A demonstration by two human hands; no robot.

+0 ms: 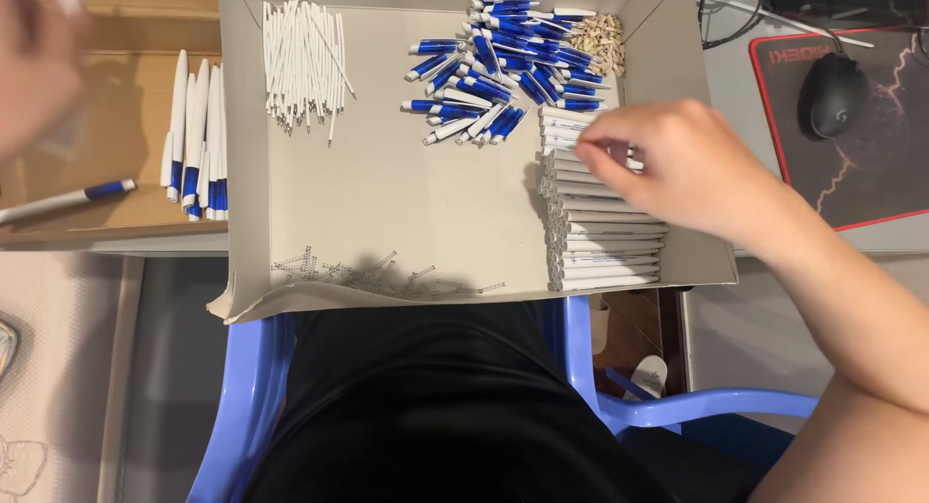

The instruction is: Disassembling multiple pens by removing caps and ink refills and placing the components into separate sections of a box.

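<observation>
The right hand has its fingers clamped on a white pen barrel atop the barrel stack at the cardboard tray's right side; the blurred left hand fingers' state cannot be told.

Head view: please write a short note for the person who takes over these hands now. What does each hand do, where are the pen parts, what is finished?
Right hand: fingers on the stack of white plastic pen barrels in the grey cardboard tray; grip unclear.
Left hand: raised at far left, blurred.
In tray: white thin refills, blue-and-white pen tops, metal springs.
Done: assembled blue-and-white pens in the brown box.
Left: many parts remain.
</observation>
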